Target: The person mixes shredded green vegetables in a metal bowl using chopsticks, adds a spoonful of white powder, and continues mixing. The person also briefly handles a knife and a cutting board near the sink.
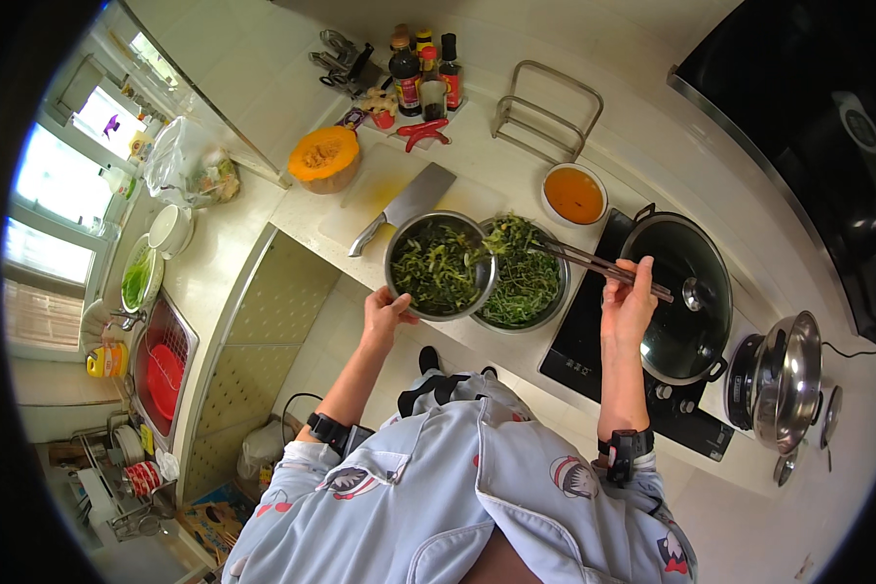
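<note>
My left hand [388, 314] grips the near rim of a stainless steel bowl [490, 281] that is tilted slightly and holds dark chopped greens [438, 270]. To its right, partly behind it, a second metal bowl [563, 281] holds brighter shredded greens [518, 292]. Chopsticks [591, 264] are in my right hand [628, 299], above the edge of the cooktop. Their tips reach into a clump of greens [512, 233] over the second bowl's far side, beside the first bowl's rim. Whether the tips pinch the clump, I cannot tell.
Behind the bowls, a cleaver [416, 197] lies on a cutting board [474, 193] near a cut pumpkin [325, 160]. A bowl of orange liquid [574, 193] stands beside the cooktop [580, 336]. A lidded pan [671, 328] sits on it. Sauce bottles [406, 80] and red chilies [423, 133] are farther back.
</note>
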Available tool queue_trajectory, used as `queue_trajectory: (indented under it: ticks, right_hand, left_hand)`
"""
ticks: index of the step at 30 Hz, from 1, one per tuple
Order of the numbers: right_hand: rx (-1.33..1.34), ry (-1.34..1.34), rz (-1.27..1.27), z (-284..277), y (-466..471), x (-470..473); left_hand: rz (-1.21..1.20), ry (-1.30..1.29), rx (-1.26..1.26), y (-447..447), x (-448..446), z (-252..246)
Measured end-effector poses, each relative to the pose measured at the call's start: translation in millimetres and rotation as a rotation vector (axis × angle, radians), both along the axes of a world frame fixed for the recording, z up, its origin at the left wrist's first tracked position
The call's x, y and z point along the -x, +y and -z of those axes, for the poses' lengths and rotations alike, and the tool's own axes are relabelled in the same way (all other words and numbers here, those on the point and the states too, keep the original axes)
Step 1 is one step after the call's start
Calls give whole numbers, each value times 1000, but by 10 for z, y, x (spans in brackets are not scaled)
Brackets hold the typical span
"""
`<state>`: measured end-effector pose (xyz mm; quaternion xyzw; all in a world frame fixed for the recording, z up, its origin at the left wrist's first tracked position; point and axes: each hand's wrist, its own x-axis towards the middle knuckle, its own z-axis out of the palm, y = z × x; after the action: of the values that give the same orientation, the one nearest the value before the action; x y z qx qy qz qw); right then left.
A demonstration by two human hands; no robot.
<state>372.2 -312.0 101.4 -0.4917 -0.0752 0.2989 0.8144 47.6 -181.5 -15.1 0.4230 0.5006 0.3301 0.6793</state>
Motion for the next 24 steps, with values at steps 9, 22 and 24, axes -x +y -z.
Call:
queue_trajectory:
  ticks: [9, 22, 24]
  right_hand:
    - [425, -258, -274, 508, 24, 182]
    - [219, -522, -245, -57, -54, 300]
    - [134, -521, -300, -36, -49, 423]
  left_hand:
    - [-52, -19, 25, 82, 214, -1]
    - [-9, 2, 11, -53, 12, -62]
    - [-16, 18, -5, -67, -71, -86]
